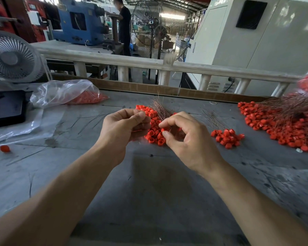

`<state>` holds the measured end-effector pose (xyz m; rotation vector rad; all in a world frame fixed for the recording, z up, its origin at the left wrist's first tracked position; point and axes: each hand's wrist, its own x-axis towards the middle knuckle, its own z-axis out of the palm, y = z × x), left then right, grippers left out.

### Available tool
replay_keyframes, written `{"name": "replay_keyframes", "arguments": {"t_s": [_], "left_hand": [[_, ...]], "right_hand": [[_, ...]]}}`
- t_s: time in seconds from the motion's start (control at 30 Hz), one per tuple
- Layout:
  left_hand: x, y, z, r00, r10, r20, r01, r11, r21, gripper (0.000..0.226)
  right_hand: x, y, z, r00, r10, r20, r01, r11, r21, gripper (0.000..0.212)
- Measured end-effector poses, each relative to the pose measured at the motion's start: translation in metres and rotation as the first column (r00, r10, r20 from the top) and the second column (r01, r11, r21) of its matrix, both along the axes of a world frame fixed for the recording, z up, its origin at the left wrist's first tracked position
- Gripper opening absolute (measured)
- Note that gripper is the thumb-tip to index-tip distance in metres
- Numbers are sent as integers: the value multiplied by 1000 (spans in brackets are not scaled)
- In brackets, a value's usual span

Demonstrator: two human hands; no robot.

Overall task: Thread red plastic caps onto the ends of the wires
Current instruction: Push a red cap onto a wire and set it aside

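Nearest the camera, two bare forearms reach out over the grey table [149, 201] toward the pile of loose red caps [154, 128], the landmark for everything here. The left hand [122, 128], just short of the pile's left edge, has its fingers curled shut around something; a sliver of red shows under them, but whether it holds caps, wire or both cannot be told. The right hand [187, 137], at the pile's right edge, pinches one red cap [164, 129] between thumb and forefinger, its other fingers loosely curled. A bundle of thin copper-coloured wires [159, 108] stands up from the far side of the pile, just behind both hands.

The step in hand looks like seating a single cap on a wire end. The next move likely calls for lining the cap's opening up with one fine wire tip, a delicate alignment.

Right of the pile sits a small cluster of capped wires [227, 137]; further right, a far larger heap of capped wires [283, 125]. Left and beyond the pile lies a clear plastic bag of caps [66, 94].
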<state>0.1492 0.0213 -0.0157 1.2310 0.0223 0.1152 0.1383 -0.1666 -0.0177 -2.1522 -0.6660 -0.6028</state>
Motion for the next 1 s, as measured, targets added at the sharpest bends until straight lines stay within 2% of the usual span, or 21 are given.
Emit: {"name": "replay_keyframes", "arguments": {"t_s": [0.1,0.17,0.3,0.37,0.43,0.57,0.8,1.0], "left_hand": [[0,-1,1,999,-28,-14,28,1000,-14,10],[1,0,0,1000,-8,-10,9,999,34,11],[2,1,-3,999,50,12,-51,985,162,11],[3,0,-5,997,65,27,-70,977,204,11],[3,-1,-6,996,77,48,-87,960,267,13],[3,-3,-9,994,83,65,-102,920,378,14],[1,-4,-8,995,70,67,-92,889,449,11],[-1,-4,-6,996,59,69,-85,875,477,11]], "right_hand": [[7,-8,-1,993,-114,40,115,993,-27,15],[15,-20,1,964,-257,75,260,965,-33,14],[32,-61,5,800,-594,85,599,783,-170,13],[37,-80,6,725,-687,43,671,693,-264,15],[39,-92,7,669,-742,-44,688,640,-342,16],[42,-101,8,590,-786,-186,667,604,-437,18],[42,-104,9,578,-804,-140,665,564,-490,23],[41,-101,6,617,-787,-27,695,560,-451,14]]}}
